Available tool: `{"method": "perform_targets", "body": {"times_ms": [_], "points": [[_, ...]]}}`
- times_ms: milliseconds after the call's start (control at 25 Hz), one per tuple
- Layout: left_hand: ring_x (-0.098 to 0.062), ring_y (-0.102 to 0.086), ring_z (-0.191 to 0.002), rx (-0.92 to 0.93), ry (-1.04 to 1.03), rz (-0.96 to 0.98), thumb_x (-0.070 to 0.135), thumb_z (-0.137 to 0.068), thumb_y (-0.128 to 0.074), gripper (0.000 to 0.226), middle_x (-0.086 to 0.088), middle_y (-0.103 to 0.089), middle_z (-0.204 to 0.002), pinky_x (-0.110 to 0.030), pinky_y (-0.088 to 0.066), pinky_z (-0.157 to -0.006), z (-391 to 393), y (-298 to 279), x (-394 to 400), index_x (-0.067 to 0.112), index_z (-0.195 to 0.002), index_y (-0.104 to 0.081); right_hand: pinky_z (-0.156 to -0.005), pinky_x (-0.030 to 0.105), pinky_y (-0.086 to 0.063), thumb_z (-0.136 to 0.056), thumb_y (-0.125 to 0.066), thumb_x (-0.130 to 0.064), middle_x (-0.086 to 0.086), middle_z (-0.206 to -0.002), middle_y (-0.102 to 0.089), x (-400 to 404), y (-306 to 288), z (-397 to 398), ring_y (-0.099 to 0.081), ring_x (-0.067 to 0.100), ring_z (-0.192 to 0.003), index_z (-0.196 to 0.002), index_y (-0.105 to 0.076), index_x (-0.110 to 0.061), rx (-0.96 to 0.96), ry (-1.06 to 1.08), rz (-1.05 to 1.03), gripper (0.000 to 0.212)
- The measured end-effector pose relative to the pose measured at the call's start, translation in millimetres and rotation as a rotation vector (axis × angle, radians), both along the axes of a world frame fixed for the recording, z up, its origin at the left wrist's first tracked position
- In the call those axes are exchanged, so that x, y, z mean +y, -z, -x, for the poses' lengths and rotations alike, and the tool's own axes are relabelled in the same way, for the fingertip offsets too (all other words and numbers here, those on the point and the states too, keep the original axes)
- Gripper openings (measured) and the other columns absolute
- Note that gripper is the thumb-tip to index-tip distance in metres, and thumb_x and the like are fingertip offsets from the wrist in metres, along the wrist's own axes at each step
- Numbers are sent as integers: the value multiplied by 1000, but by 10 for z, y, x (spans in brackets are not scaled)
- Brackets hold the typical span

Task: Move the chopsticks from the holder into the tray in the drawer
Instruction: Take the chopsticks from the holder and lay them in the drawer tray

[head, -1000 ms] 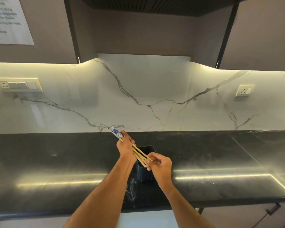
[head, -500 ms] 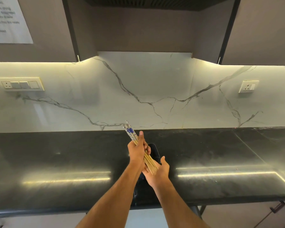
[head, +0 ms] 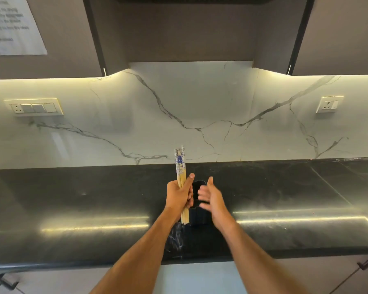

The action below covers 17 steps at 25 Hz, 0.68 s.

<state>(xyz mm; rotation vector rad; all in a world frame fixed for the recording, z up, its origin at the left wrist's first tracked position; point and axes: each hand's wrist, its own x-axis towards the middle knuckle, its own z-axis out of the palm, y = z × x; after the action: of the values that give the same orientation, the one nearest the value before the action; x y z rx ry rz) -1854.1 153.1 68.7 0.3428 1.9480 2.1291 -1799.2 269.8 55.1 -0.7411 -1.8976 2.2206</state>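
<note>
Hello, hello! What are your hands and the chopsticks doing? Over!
Left hand shut on chopsticks, upright. Right hand open, empty, blurred. Black holder behind. Drawer tray unseen.

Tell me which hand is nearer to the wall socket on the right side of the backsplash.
Right. The right hand, open, hovers over the black holder; the left hand grips the chopsticks, farther from the socket.
</note>
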Motion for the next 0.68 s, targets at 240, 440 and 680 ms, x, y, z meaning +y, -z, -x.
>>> {"method": "perform_targets", "body": {"times_ms": [240,440,680], "points": [[-21,-51,-36,97,241,387,39,-94,-68,46,-10,-53,-51,-28,-43,-39,-144,312,-272,4,-67,-58,-125,51,-17,-87,-16,-82,7,-166,-26,354,-1069,328,-25,23,-153,-159,-23,-15,245,-311,-544,99],[-19,-52,-36,122,296,526,39,-95,-68,47,-5,-56,-48,-28,-46,-41,-176,304,-254,9,-61,-55,-121,51,-25,-79,-17,-93,6,-148,-55,-46,-712,335,-44,24,-142,-147,-48,-22,32,-523,-597,103],[-19,-63,-40,237,252,833,37,-94,-65,39,0,-64,-51,-29,-54,-45,-83,311,-479,7,-70,-65,-89,38,-56,-95,-58,-50,6,-101,-74,-69,-742,75,-70,16,-91,-116,-69,-16,-68,-697,-1166,41]]}}
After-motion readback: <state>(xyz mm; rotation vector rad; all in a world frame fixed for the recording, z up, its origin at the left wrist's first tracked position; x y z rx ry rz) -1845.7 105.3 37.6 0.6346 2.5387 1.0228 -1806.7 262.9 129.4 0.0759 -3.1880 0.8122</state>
